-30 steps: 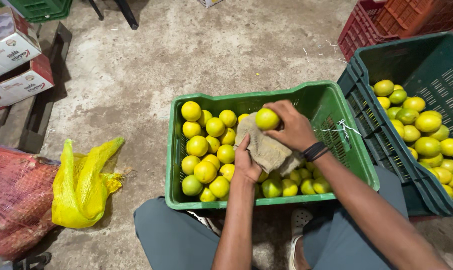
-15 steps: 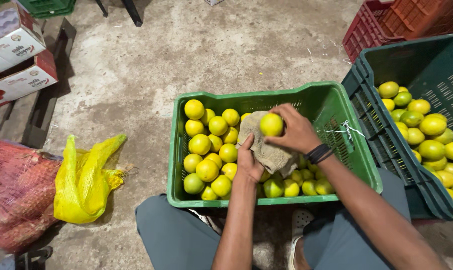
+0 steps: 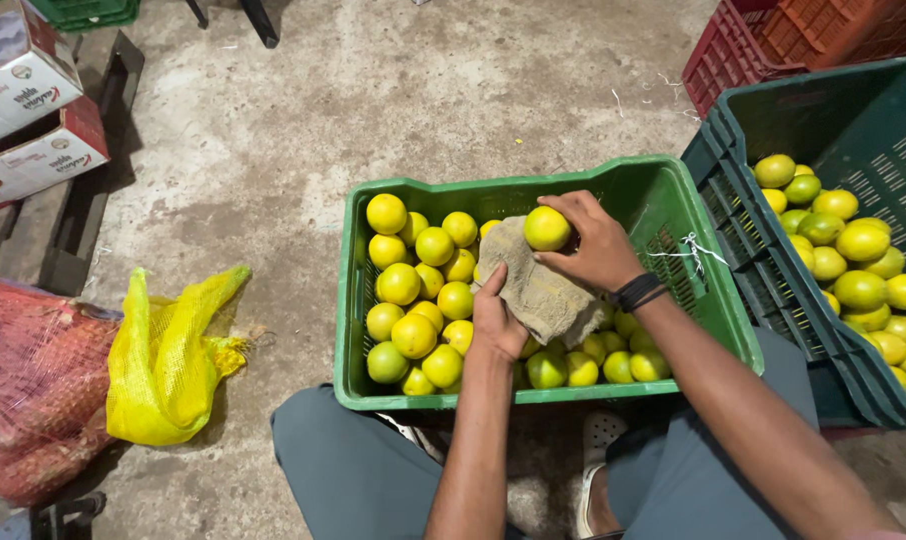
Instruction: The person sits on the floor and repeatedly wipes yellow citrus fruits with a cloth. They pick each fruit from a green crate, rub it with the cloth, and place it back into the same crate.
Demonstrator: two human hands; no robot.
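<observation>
Still closed, right grip (image 3: 593, 245) presses lime (image 3: 547, 228) into cloth (image 3: 538, 290).

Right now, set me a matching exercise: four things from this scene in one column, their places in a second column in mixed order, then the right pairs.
Things:
1. yellow-green citrus fruit
2. beige cloth
3. yellow mesh bag
4. dark green crate

Places:
A. on the concrete floor, left of the light green crate
B. pinched in the right hand
C. at the far right, part filled with fruit
D. gripped by the left hand, under the held fruit

Pairs: 1-B, 2-D, 3-A, 4-C
</observation>
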